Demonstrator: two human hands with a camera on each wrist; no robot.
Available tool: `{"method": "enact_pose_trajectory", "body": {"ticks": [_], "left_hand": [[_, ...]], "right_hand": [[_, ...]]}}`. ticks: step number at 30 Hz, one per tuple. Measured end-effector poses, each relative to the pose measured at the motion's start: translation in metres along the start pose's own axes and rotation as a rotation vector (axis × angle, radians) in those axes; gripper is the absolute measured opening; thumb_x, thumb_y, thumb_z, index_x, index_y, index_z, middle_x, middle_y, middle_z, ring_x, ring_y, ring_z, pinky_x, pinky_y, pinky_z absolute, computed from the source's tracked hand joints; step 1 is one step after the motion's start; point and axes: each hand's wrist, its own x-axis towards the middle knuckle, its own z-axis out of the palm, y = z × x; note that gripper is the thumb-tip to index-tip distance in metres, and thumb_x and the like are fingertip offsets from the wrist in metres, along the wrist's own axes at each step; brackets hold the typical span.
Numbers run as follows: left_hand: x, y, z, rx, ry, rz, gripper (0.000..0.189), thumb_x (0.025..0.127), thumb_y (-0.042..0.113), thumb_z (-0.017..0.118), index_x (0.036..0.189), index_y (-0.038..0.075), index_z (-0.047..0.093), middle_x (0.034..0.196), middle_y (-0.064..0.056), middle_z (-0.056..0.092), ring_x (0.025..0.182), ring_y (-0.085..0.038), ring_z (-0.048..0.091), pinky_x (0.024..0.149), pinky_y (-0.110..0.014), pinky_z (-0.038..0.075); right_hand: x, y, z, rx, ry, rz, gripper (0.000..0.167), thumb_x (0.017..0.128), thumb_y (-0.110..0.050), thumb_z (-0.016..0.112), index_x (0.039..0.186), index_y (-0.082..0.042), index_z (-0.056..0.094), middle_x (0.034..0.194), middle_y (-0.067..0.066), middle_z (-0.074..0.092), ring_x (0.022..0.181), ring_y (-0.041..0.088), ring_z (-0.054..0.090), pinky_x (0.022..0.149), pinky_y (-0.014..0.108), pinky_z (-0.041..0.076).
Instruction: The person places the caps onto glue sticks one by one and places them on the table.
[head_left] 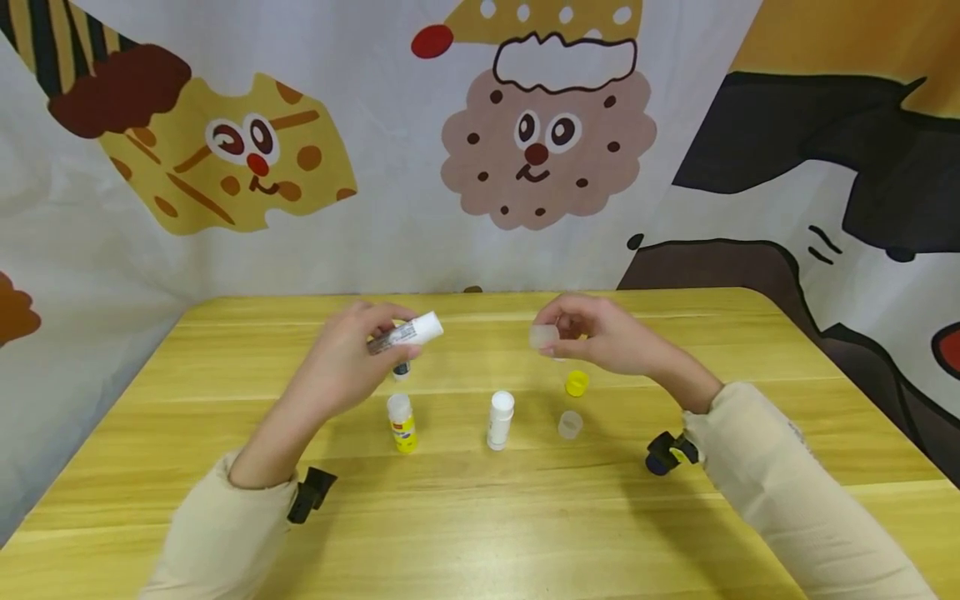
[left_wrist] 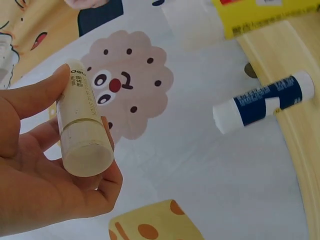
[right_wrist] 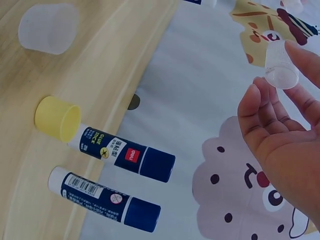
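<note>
My left hand grips a white glue stick in the air, tilted up to the right. Close up in the left wrist view, black print runs along the glue stick, and the fingers curl round it. Opposite, a ribbed translucent cap is pinched between the thumb and fingers of my right hand. The cap and the glue stick are apart. Below the hands, a yellow glue stick with a whitish top and a white glue stick stand upright on the table.
A yellow cap and a translucent cap lie on the wooden table. Two navy glue sticks, one labelled and one with a barcode, stand behind. Another navy glue stick is partly hidden behind the left hand.
</note>
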Motion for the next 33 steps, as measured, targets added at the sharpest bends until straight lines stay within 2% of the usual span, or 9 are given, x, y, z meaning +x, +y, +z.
{"method": "enact_pose_trajectory", "body": {"ticks": [13, 23, 33], "left_hand": [[0.003, 0.013, 0.015, -0.018, 0.001, -0.004, 0.031, 0.081, 0.011, 0.07, 0.111, 0.006, 0.064, 0.091, -0.012, 0.054, 0.078, -0.024, 0.049, 0.065, -0.034, 0.042], [0.005, 0.023, 0.025, -0.041, -0.018, -0.042, 0.032, 0.081, 0.012, 0.071, 0.112, 0.01, 0.064, 0.094, -0.011, 0.053, 0.081, -0.024, 0.049, 0.069, -0.036, 0.043], [0.006, 0.031, 0.032, -0.059, -0.002, -0.051, 0.033, 0.077, 0.013, 0.074, 0.109, 0.012, 0.066, 0.096, -0.009, 0.054, 0.083, -0.023, 0.05, 0.069, -0.034, 0.043]], "right_hand": [[0.003, -0.006, 0.002, 0.055, 0.003, -0.015, 0.022, 0.081, 0.0, 0.067, 0.101, -0.001, 0.058, 0.079, 0.005, 0.055, 0.063, 0.018, 0.05, 0.059, 0.026, 0.044], [0.004, -0.012, 0.009, 0.087, 0.008, -0.058, 0.025, 0.079, 0.002, 0.068, 0.102, 0.001, 0.058, 0.087, 0.006, 0.052, 0.071, 0.019, 0.051, 0.064, 0.027, 0.047], [0.005, -0.018, 0.017, 0.148, 0.022, -0.129, 0.026, 0.078, 0.006, 0.067, 0.102, 0.002, 0.058, 0.085, 0.007, 0.052, 0.067, 0.018, 0.051, 0.058, 0.026, 0.046]]}}
